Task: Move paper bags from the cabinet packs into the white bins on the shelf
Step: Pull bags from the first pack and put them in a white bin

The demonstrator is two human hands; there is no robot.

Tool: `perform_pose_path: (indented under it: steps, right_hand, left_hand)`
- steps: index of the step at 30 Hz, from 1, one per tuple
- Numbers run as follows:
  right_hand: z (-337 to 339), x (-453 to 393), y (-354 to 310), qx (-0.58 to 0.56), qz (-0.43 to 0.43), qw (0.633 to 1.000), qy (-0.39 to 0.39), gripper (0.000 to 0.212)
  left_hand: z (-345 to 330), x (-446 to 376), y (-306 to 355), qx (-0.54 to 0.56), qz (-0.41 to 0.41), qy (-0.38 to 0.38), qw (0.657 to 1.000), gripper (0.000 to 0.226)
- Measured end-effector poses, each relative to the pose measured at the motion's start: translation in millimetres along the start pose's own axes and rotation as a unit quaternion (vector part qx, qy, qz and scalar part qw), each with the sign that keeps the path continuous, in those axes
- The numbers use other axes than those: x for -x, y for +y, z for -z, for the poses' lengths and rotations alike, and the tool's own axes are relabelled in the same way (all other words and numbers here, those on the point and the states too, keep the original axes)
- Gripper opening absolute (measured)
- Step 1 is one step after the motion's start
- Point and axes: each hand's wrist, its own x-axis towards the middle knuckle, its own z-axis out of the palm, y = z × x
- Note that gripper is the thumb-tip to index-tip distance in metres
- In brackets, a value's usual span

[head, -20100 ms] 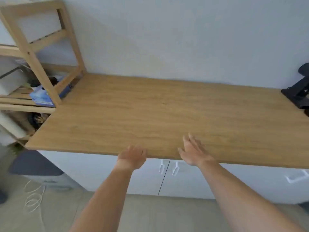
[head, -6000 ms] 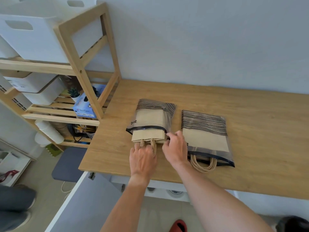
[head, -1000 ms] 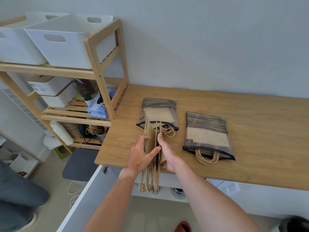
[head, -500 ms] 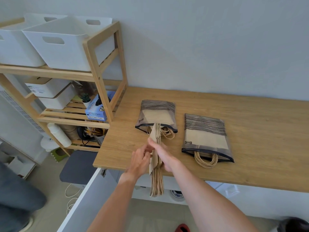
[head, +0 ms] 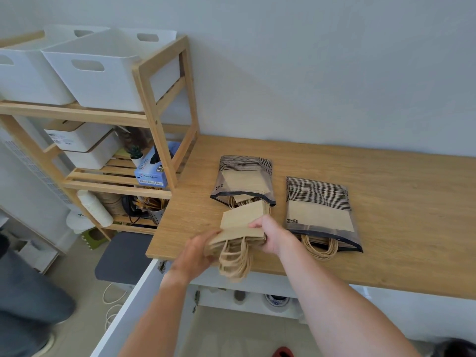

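Note:
Two striped plastic packs of brown paper bags lie on the wooden counter (head: pixel 399 191): the left pack (head: pixel 244 176) is open with bags partly out, and the right pack (head: pixel 319 210) has twine handles poking from its mouth. A small stack of folded paper bags (head: pixel 244 222) is held flat above the counter's front edge, handles dangling. My left hand (head: pixel 198 253) grips its left end and my right hand (head: pixel 273 235) its right end. Two white bins (head: pixel 103 70) stand on the top of the wooden shelf (head: pixel 154 104) at the left.
Lower shelf levels hold white lidded boxes (head: pixel 85 143), a blue glove box (head: pixel 152 171), a small plant and paper cups. An open white cabinet door (head: pixel 128 310) juts out below the counter. Another person's leg (head: pixel 25 300) stands at the far left, beside a grey mat (head: pixel 123 256).
The stack of bags has turned from edge-up and hanging to lying flat between both hands, now clear of the left pack's mouth. Both hands have spread apart to its ends.

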Motion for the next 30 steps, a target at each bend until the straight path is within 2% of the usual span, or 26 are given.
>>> perform_pose_path:
  steps: [3,6,8,10,11,14,18,20,23,24,27,30]
  right_hand:
    - [4,9,-7,-0.063,-0.034,0.997,-0.032,0.027]
    - [0,15,-9,-0.122,0.0,0.989,-0.078,0.028]
    - [-7,17,-12,-0.128,0.019,0.987,-0.1,0.035]
    - [-12,16,-15,-0.112,0.061,0.99,-0.067,0.051]
    - [-12,11,-15,-0.131,0.074,0.987,-0.047,0.053]
    - [-10,6,-17,-0.205,0.087,0.974,-0.037,0.044]
    - [-7,3,-14,-0.196,0.111,0.974,-0.011,0.049]
    - [-4,-14,-7,-0.169,0.126,0.978,0.01,0.069]
    - [5,-82,9,-0.152,0.125,0.98,0.026,0.116]
    - [-2,-68,7,-0.137,0.119,0.983,0.014,0.118]
    - [-26,3,-9,-0.085,0.148,0.985,0.002,0.08]
    - [-20,1,-13,-0.034,0.192,0.981,-0.004,0.071]
  left_hand:
    - [11,-3,10,0.042,-0.053,0.116,0.991,0.045]
    - [13,-9,29,0.111,-0.064,0.164,0.978,0.028]
    - [11,-13,34,0.135,-0.06,0.185,0.972,0.025]
    - [10,-17,37,0.152,-0.042,0.178,0.971,0.025]
    - [9,-19,39,0.154,-0.029,0.171,0.973,0.025]
    - [3,-22,45,0.179,0.016,0.157,0.971,0.032]
    - [1,-26,44,0.23,0.063,0.115,0.964,0.057]
    - [3,-28,43,0.238,0.069,0.135,0.959,0.061]
    - [8,-32,46,0.224,0.052,0.187,0.955,0.059]
    - [9,-33,49,0.215,0.046,0.196,0.956,0.061]
    - [7,-36,52,0.201,0.046,0.208,0.956,0.068]
    - [11,-40,47,0.172,0.064,0.199,0.963,0.05]
